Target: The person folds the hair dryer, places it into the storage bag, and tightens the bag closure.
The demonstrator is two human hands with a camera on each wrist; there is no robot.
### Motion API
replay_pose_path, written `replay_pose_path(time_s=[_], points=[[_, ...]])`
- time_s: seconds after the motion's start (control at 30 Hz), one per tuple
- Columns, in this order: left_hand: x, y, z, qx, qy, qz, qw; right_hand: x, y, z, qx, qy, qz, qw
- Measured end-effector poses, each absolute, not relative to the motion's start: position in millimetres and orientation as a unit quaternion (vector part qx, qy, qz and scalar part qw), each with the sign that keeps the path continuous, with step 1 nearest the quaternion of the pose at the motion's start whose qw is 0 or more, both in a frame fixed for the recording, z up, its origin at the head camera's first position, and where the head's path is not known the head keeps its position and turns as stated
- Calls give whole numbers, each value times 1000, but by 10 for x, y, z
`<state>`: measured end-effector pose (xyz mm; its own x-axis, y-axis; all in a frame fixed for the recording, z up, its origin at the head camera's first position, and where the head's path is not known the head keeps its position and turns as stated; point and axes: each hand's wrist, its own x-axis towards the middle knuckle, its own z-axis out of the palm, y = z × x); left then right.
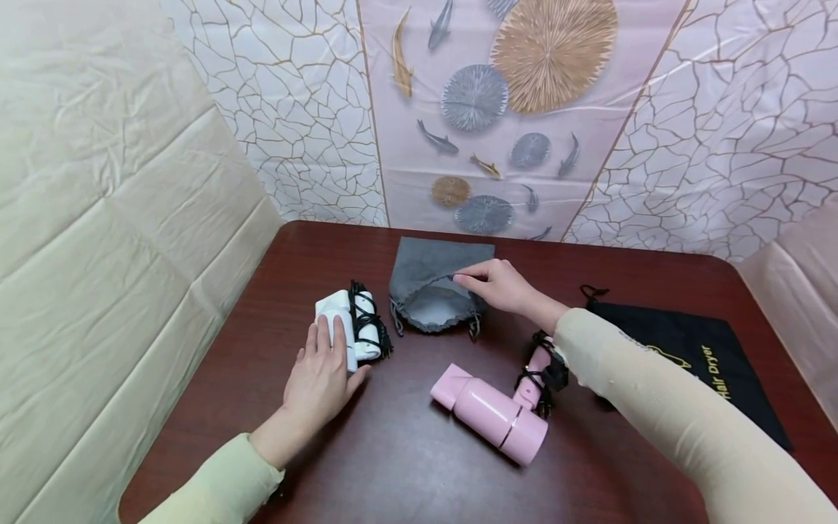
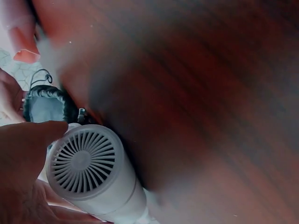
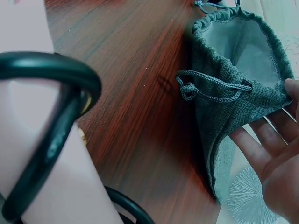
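Note:
On the table's left side, a white hair dryer (image 1: 342, 327) lies with a black cord wound round its folded handle. My left hand (image 1: 321, 375) holds its barrel, fingers over the top and thumb by the end; the ribbed grille (image 2: 83, 161) faces the left wrist camera. A grey drawstring bag (image 1: 439, 258) lies behind, its gathered mouth gaping towards me and pale lining showing. Between thumb and fingers, my right hand (image 1: 500, 287) pinches the bag's rim. In the right wrist view, the grey bag (image 3: 219, 88) shows a cord loop on its side.
A pink hair dryer (image 1: 491, 415) with a black cord round its handle lies in front of the grey bag, near my right forearm. Partly under that sleeve, a black drawstring bag (image 1: 687, 335) with gold lettering lies at right. Patterned cloth (image 1: 471, 145) hangs behind the table.

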<state>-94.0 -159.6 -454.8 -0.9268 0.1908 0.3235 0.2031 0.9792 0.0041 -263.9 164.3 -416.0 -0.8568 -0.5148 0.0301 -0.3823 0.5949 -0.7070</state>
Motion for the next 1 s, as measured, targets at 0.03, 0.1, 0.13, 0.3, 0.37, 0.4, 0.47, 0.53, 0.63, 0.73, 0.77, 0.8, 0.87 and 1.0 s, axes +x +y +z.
replay_pose_path(time_s=[0.03, 0.1, 0.13, 0.3, 0.37, 0.4, 0.47, 0.53, 0.63, 0.73, 0.77, 0.8, 0.87, 1.0], points=[[-940, -1608, -4558, -104, -981, -19, 165, -2638, 1646, -4163, -254, 888, -372, 87], [-943, -1644, -4578, -115, -979, -15, 167, -2637, 1650, -4167, -256, 888, -372, 86], [-945, -1665, -4587, -121, -978, -12, 168, -2638, 1653, -4171, -257, 888, -371, 86], [-964, -1761, -4629, -146, -975, 4, 169, -2643, 1663, -4180, -259, 886, -373, 88], [-976, -1781, -4646, -146, -975, 1, 169, -2640, 1666, -4176, -261, 886, -374, 86], [-980, -1788, -4654, -145, -975, -4, 170, -2640, 1667, -4174, -261, 886, -374, 87], [-990, -1802, -4665, -141, -975, -15, 168, -2636, 1665, -4164, -263, 885, -375, 87], [-995, -1813, -4667, -136, -977, -30, 164, -2635, 1663, -4154, -261, 884, -377, 89], [-997, -1841, -4664, -124, -977, -55, 161, -2632, 1661, -4140, -259, 883, -379, 92], [-1001, -1890, -4666, -124, -975, -66, 173, -2634, 1664, -4139, -256, 883, -380, 95], [-1005, -1911, -4668, -128, -973, -65, 179, -2635, 1664, -4141, -256, 884, -380, 96], [-1010, -1933, -4671, -135, -971, -62, 185, -2636, 1667, -4145, -255, 884, -380, 97], [-1022, -1971, -4674, -149, -967, -56, 198, -2636, 1671, -4148, -254, 885, -377, 97], [-1034, -2032, -4664, -177, -958, -56, 217, -2637, 1683, -4154, -254, 885, -376, 101]])
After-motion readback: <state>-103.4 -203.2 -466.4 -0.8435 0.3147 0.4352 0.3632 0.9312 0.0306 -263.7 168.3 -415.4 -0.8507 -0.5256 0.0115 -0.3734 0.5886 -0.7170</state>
